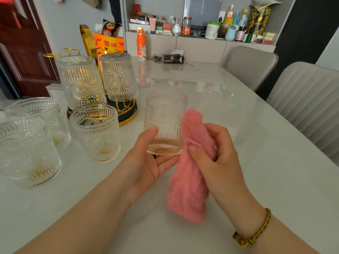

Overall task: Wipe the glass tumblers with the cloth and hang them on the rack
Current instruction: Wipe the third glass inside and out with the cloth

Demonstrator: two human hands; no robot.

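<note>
Left hand point(145, 165) grips the held tumbler point(165, 118) near its base, thumb on the near side wall, fingers curled under the bottom. The glass is lifted off the table point(238, 125) and tilted, with its base toward the camera and its mouth pointing away. Right hand point(218, 158) is just right of it, fingers and thumb pinching the pink cloth point(189, 189). The cloth's top end presses on the glass's right side and the rest hangs below the hand. The hands are close together, with the glass between them at centre frame. The rack point(126, 110), gold wire on a dark base, stands back left with two hung tumblers point(80, 83) mouth-down on it. Three upright tumblers point(97, 132) stand on the table at left, near the rack. There is a braided bracelet point(256, 233) on the right wrist. An orange bottle point(141, 44) stands at the far table edge.
</note>
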